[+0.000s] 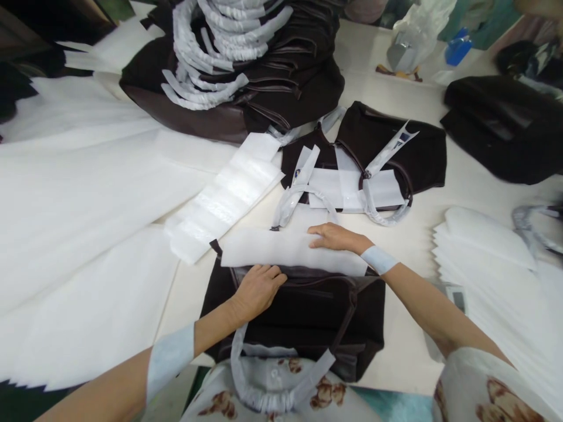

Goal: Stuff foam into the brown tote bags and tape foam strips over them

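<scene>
A dark brown handbag (pixel 308 316) lies in front of me with its mouth facing up and a wrapped handle (pixel 264 398) hanging toward my body. Over its far edge stretches a white foam sheet (pixel 264 249). My left hand (pixel 259 287) is closed on the bag's rim, fingers curled over the edge just below the sheet. On the sheet's right half rests my right hand (pixel 336 237), its thumb and fingers apart. Beyond it, the other wrapped handle (pixel 288 208) stands up behind the sheet.
Another brown bag (pixel 422 152) with wrapped handles lies farther back. A tall stack of bags (pixel 299 76) stands at the back left. White foam sheets (pixel 88 176) cover the left side, a narrower pile (pixel 220 199) lies nearer, and more sheets (pixel 488 258) sit at right.
</scene>
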A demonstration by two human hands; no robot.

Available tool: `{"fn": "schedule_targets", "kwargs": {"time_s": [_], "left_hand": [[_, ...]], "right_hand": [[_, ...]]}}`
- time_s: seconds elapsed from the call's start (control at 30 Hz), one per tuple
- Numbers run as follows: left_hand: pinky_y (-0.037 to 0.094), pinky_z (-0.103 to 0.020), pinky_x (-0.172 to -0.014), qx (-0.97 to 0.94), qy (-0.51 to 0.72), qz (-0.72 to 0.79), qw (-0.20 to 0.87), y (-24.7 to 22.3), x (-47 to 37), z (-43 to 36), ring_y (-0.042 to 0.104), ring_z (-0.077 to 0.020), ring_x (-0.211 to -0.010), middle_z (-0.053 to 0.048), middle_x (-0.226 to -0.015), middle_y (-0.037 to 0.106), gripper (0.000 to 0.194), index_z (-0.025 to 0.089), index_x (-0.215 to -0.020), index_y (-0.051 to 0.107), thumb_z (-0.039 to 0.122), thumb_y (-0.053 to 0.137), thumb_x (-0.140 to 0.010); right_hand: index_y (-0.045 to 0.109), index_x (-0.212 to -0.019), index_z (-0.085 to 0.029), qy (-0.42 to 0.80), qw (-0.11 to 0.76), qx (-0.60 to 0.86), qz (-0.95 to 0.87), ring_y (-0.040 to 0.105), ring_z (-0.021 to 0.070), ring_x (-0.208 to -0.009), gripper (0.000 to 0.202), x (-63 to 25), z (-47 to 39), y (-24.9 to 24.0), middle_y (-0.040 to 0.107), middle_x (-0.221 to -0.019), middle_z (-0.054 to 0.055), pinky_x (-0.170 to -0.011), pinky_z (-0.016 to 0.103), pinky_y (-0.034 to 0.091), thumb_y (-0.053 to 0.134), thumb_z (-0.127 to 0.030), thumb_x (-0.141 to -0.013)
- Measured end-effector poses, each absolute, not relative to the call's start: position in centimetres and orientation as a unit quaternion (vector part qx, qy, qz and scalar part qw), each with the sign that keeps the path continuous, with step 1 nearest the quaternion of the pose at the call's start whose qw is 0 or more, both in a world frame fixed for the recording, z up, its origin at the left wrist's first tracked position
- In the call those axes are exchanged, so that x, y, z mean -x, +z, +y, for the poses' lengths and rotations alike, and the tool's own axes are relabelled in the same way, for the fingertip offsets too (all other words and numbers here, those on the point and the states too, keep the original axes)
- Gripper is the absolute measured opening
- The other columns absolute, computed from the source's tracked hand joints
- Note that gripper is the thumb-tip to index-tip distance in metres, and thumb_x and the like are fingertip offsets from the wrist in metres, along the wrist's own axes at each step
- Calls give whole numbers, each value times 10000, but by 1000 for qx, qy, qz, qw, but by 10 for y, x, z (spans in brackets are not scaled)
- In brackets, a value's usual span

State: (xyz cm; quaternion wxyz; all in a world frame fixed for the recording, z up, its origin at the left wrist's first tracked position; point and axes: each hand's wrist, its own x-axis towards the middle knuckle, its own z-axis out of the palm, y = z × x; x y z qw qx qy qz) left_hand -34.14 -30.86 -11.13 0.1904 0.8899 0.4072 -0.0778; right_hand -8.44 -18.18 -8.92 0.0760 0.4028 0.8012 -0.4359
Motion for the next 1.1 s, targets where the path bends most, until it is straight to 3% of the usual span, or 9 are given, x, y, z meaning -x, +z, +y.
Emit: {"fn": "schedule_targets", "kwargs": {"time_s": [0.2,0.4,0.57,0.7,0.73,0.8,0.87,0.97,1.1], "left_hand": [[389,-451,-859,-855,-97,472,192,-101,357,-306,563,-298,-943,-104,-971,633,315,200,-1120,650,344,654,-840],[459,-436,-872,-863,-61,447,229,-93,375,-311,600,-293,-969,-103,-1035,645,487,197,-1198,621,580,582,-899],[547,-371,-821,-755,113,571,303,-104,394,-303,639,-175,-813,-96,-1194,566,301,202,-1231,516,351,429,-984],[571,-389,-843,-673,197,623,347,-116,403,-285,639,-142,-794,-196,-1545,319,716,230,-1518,201,206,507,-871],[576,-374,-818,-660,197,627,364,-118,404,-280,636,-143,-787,-201,-1540,344,811,237,-1554,118,192,518,-850],[574,-336,-753,-639,182,625,410,-118,405,-269,624,-147,-742,-164,-1372,547,903,222,-1581,64,184,543,-816],[561,-308,-703,-627,155,615,453,-115,407,-261,604,-140,-674,-86,-1129,667,880,210,-1574,167,187,559,-787],[537,-291,-673,-630,133,607,466,-111,409,-255,591,-140,-646,-34,-991,686,700,210,-1466,413,255,579,-787],[515,-306,-735,-664,111,602,428,-108,415,-254,624,-194,-747,-17,-836,676,399,200,-1108,643,496,542,-860]], "right_hand": [[637,-1112,-231,-354,97,-467,805,654,274,-930,263,69,-200,-101,720,-980,94,-770,322,438,552,-405,-934],[647,-1046,-217,-398,89,-444,798,652,276,-890,271,70,-201,-100,713,-950,92,-783,340,446,544,-432,-916],[638,-948,-213,-514,46,-394,761,642,241,-891,280,67,-199,-97,687,-921,44,-828,329,458,534,-470,-908],[646,-944,-220,-521,50,-390,758,638,237,-853,278,67,-204,-97,678,-871,28,-806,331,454,529,-471,-912],[649,-954,-225,-516,52,-390,761,641,240,-857,272,67,-205,-97,682,-874,28,-806,333,452,529,-466,-914],[656,-975,-238,-508,57,-384,769,648,247,-874,258,68,-208,-97,695,-891,27,-814,336,448,530,-456,-917],[662,-984,-249,-503,62,-380,774,655,250,-875,256,68,-212,-96,701,-888,23,-811,334,450,529,-459,-921],[666,-977,-256,-500,60,-377,777,660,245,-855,285,68,-216,-96,702,-873,20,-804,330,458,510,-491,-935],[667,-986,-250,-507,54,-383,770,662,251,-860,331,68,-217,-97,702,-886,30,-821,346,469,495,-530,-939]]}}
